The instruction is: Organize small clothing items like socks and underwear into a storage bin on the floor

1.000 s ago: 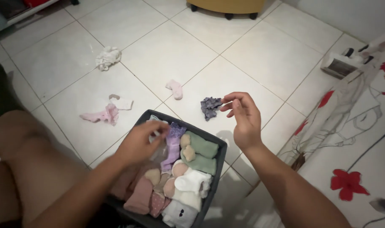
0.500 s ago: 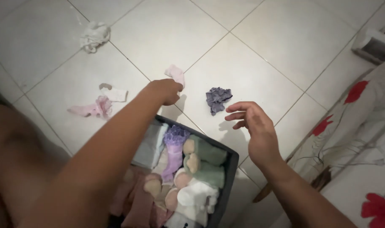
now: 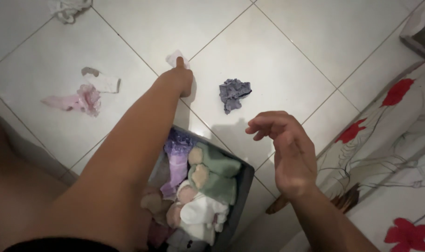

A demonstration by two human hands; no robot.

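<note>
Left hand (image 3: 177, 79) closes on small pale pink sock (image 3: 177, 58) lying on far white tile floor (image 3: 287, 51); fingers cover its near end, exact pinch unclear. Sock is short, soft, crumpled. Going left to right: one pink frilly sock (image 3: 75, 99) with one white sock (image 3: 103, 82) just beside it at far left, one purple ruffled sock (image 3: 233, 93) right of the held one. Right hand (image 3: 284, 149) hovers empty, fingers loosely curled apart, above dark bin (image 3: 242, 184) packed with rolled socks: two green, one lilac, several white and pink.
</note>
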